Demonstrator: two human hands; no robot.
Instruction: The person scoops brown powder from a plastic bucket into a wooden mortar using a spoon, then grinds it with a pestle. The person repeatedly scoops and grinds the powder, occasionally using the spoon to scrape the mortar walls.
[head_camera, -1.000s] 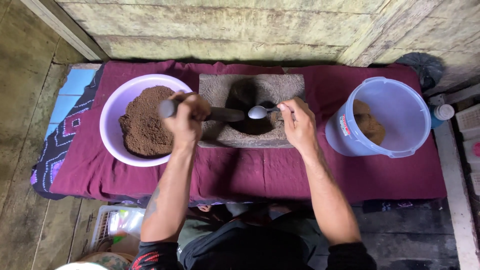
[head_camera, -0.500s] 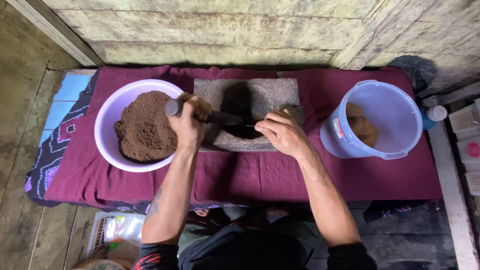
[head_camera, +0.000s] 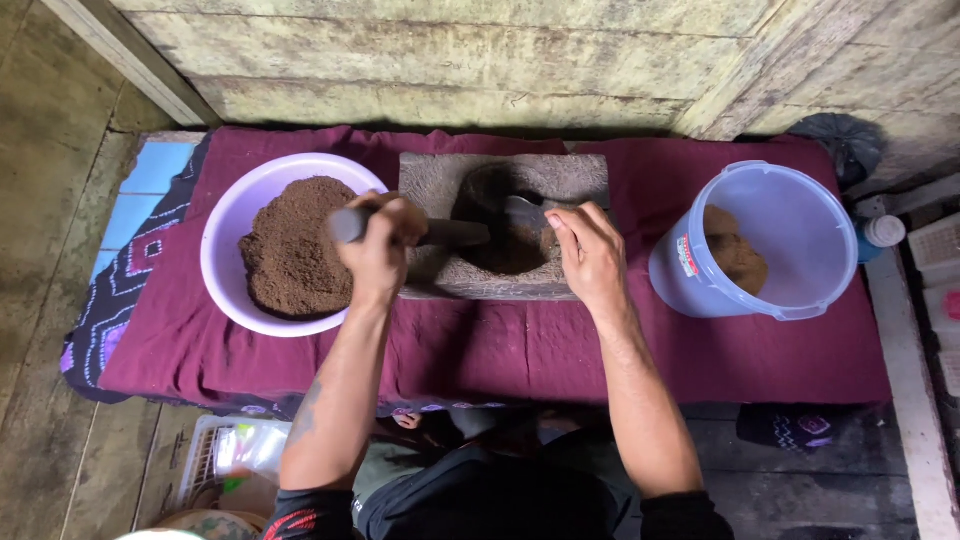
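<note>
A grey stone mortar block (head_camera: 572, 176) with a dark hollow lies in the middle of a maroon cloth (head_camera: 500, 350). My left hand (head_camera: 378, 250) is shut on a dark stone pestle (head_camera: 455, 233), held level with its tip at the hollow's left edge. My right hand (head_camera: 592, 252) grips a metal spoon (head_camera: 521, 212) whose bowl is down in the hollow. Dark brown ground matter sits in the hollow. A lilac bowl (head_camera: 222, 240) of brown powder stands left of the block.
A pale blue plastic bucket (head_camera: 800, 200) with brown lumps inside stands at the right. A wooden wall runs along the back. A small white-capped bottle (head_camera: 882, 232) lies right of the bucket. A white basket (head_camera: 205, 455) sits below the platform.
My right hand swept the spoon left across the hollow and has come back to its right side. My left hand has kept its hold on the pestle.
</note>
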